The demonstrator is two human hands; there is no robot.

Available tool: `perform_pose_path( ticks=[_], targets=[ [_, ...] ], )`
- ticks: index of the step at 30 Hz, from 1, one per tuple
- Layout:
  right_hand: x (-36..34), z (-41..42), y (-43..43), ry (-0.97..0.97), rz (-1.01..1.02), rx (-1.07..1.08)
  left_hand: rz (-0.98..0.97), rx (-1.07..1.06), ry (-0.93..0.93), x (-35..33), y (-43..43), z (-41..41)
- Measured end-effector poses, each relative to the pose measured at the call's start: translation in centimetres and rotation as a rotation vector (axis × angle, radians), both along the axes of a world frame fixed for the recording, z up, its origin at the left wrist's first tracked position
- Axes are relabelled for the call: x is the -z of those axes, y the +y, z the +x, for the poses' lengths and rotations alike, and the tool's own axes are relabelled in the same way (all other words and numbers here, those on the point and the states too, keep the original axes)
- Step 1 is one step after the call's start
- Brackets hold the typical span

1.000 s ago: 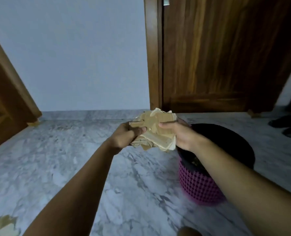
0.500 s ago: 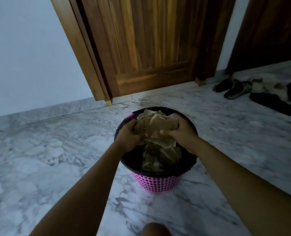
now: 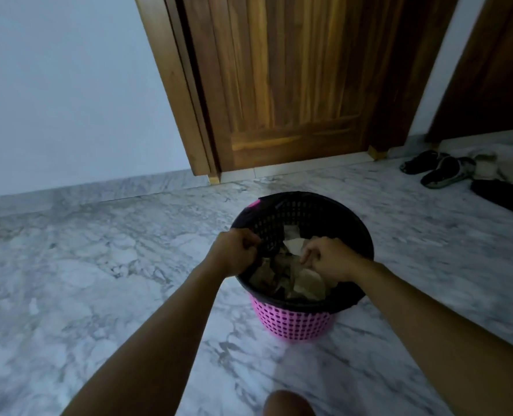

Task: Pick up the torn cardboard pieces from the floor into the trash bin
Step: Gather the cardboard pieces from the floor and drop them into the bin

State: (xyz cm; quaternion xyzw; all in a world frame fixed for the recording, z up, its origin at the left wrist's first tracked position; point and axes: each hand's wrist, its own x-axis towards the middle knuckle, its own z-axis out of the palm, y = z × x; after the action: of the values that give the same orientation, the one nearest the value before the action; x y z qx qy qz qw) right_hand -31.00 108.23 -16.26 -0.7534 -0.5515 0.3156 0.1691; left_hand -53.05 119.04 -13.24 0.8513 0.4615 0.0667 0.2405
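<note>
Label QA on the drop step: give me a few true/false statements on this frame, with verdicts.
1. The cardboard lies inside the bin. True.
2. The bin is tipped on its side. False: it stands upright on the floor.
3. Both hands are at the bin's mouth. True: the left hand is at its left rim and the right hand is over the cardboard.
4. Sandals lie left of the bin. False: the sandals lie to its far right.
</note>
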Motion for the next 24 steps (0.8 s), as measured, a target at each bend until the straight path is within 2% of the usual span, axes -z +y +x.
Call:
perform_pose_path(
  ticks=[4, 7, 9, 16, 20, 24],
  targets=[
    [-2.7, -5.4, 2.2, -0.082, 0.122, 0.027, -0.030, -0.067, -0.136, -1.9, -0.6, -7.3],
    [-5.3, -13.6, 4.6, -0.080, 0.330, -0.043, -0.038, -0.209, -0.128, -4.1, -2.5, -16.3],
    [-6.5, -19.4, 5.5, -0.020, 0.386, -0.109, -0.037, -0.285, -0.095, -5.0, -3.8, -22.1],
    [-8.5, -47.3, 2.4, 0.102, 0.267, -0.582, -0.023, -0.696, -0.050, -7.2, -15.5, -48.9],
    [-7.4, -60.7, -2.0, 0.110, 0.194, -0.826, -0.051, -0.916, -0.037, -6.9, -23.2, -61.4],
    [-6.9, -69.7, -5.6, 0.132, 0.192, -0.970, -0.042, -1.031, -0.035, -6.0, -28.8, -70.4]
  ],
)
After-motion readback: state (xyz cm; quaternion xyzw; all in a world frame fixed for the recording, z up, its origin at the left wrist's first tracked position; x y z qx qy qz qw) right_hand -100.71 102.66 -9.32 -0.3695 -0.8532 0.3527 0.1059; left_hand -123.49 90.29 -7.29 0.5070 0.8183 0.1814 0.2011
